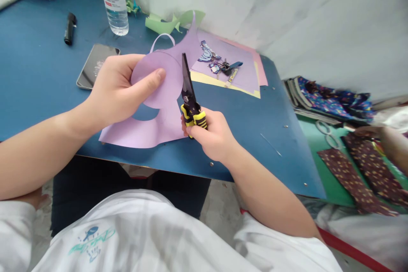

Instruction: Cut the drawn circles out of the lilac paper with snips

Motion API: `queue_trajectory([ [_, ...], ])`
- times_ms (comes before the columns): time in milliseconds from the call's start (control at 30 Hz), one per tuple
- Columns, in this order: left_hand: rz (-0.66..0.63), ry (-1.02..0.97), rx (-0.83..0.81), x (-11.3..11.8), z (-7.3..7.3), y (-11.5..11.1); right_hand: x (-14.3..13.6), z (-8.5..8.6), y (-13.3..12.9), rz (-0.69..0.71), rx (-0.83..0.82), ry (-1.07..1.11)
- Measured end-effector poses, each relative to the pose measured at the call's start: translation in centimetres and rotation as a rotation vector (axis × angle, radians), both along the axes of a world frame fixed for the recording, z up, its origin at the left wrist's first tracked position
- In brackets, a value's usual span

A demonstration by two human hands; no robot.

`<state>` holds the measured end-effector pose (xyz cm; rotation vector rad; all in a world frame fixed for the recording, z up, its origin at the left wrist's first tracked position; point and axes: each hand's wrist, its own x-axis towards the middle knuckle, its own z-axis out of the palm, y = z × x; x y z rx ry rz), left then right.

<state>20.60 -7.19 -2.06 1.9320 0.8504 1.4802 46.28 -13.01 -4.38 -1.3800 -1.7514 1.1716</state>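
Observation:
My left hand (124,89) pinches a sheet of purple paper (137,134), thumb on top, holding it over the blue table. A rounded disc-like part (172,70) of the paper lies under my thumb, with a curved cut gap below it. My right hand (213,134) is wrapped around black shears (190,93) with yellow-and-black handles. Their blades point up and away, at the right edge of the rounded part. The blades look nearly closed. Whether paper sits between them I cannot tell.
A phone (95,66), a black marker-like object (69,29) and a water bottle (114,4) stand or lie left. Behind are green paper scraps (162,23) and stacked coloured sheets (251,72) bearing keys (226,67). A thin stick (270,144) lies right. Patterned cloth (357,170) covers a green table.

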Motion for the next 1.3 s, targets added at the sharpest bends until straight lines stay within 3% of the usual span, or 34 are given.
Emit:
queue_trajectory([
  [400, 0.040, -0.037, -0.081, -0.28, 0.05, -0.05, -0.13, 0.25, 0.00, -0.019, 0.002, -0.045],
  [1300, 0.019, -0.054, -0.057, -0.19, 0.35, -0.29, -0.07, 0.32, 0.01, -0.008, 0.018, -0.065],
])
